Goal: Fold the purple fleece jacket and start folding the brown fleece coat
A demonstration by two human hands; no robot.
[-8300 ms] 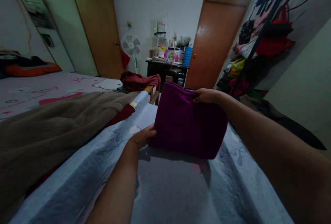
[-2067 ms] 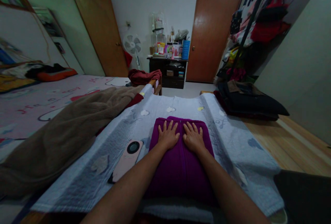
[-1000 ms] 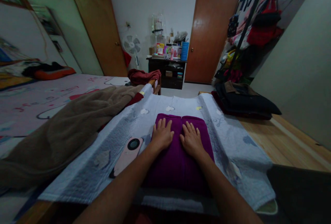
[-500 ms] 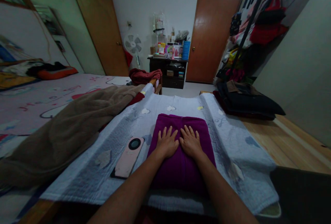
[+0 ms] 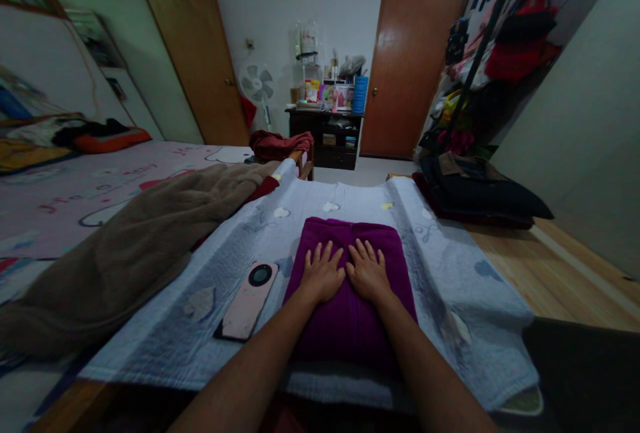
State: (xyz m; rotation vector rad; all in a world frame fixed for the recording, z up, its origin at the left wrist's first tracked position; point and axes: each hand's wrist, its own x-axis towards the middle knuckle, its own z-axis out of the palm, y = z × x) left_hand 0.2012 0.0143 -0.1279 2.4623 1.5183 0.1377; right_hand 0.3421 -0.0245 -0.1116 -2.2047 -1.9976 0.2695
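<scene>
A purple garment (image 5: 350, 333), folded into a thick rectangle, lies in front of me on a pale blue quilted cloth (image 5: 465, 253). My left hand (image 5: 323, 274) rests flat on its left half, fingers spread. On the right half lies my right hand (image 5: 369, 271), palm down with the fingers apart. The two thumbs are close together near the seam down the garment's middle. Left of the garment, a pink phone (image 5: 249, 301) with a round black camera ring lies back side up on the cloth.
A brown blanket (image 5: 150, 239) lies along the left, beside a pink patterned bed (image 5: 115, 179). Dark folded clothes (image 5: 480, 186) are stacked at right on a wooden surface (image 5: 530, 266). Beyond stand a fan (image 5: 258, 86), a black cabinet (image 5: 300, 129) and a door (image 5: 405, 66).
Both hands stay flat on the purple garment in nearly the same place. The view has shifted very slightly; nothing else has visibly moved.
</scene>
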